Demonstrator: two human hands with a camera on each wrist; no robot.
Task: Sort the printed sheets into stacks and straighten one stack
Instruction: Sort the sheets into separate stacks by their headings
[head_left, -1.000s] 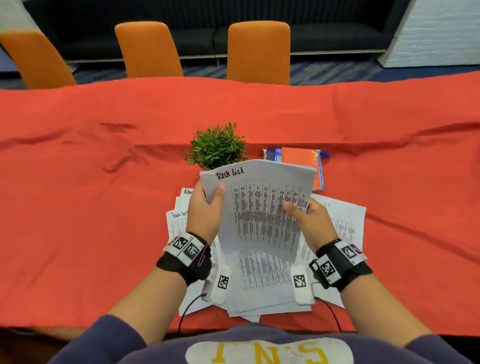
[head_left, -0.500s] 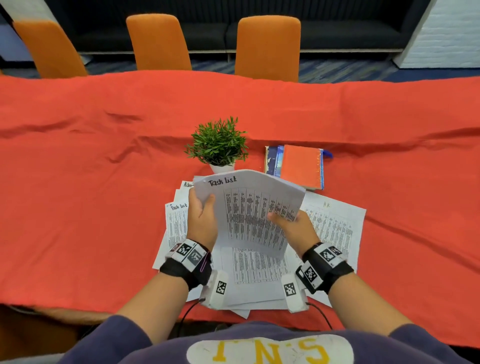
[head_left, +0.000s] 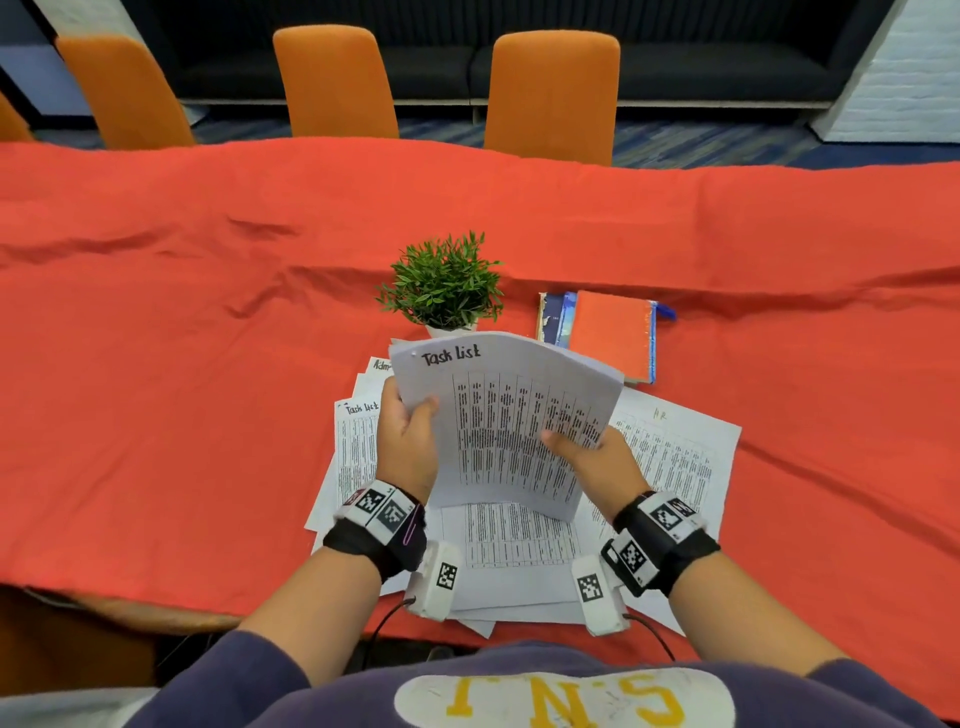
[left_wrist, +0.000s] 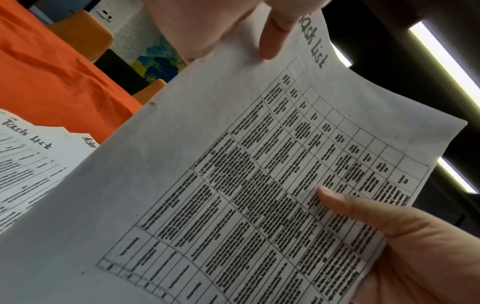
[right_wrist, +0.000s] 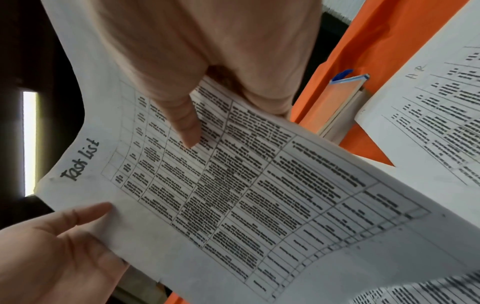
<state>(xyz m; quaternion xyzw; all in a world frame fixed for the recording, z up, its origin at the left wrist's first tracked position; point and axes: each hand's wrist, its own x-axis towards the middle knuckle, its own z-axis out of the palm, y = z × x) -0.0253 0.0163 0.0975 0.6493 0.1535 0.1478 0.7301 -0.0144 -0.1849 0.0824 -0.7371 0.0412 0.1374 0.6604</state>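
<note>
Right at the near edge of the red tablecloth (head_left: 156, 415), loose sheets (head_left: 670, 457) spread flat, some marked "Task list", one "HR". Just above those, held up off the pile: the "Task list" bundle (head_left: 509, 415), left hand (head_left: 408, 441) gripping its left edge, thumb on top, right hand (head_left: 597, 462) pinching the right edge. Further back, potted plant (head_left: 441, 283) and notebooks (head_left: 608, 332) side by side. Beyond the table, orange chairs (head_left: 553, 93).

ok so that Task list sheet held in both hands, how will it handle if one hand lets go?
Probably floppy: the Task list sheet already bows between the left hand and right hand, both pinching it by thumb. Held by one edge, the free side would likely droop. It looks light and thin, so it may slide easily off the sheets on the table.
</note>
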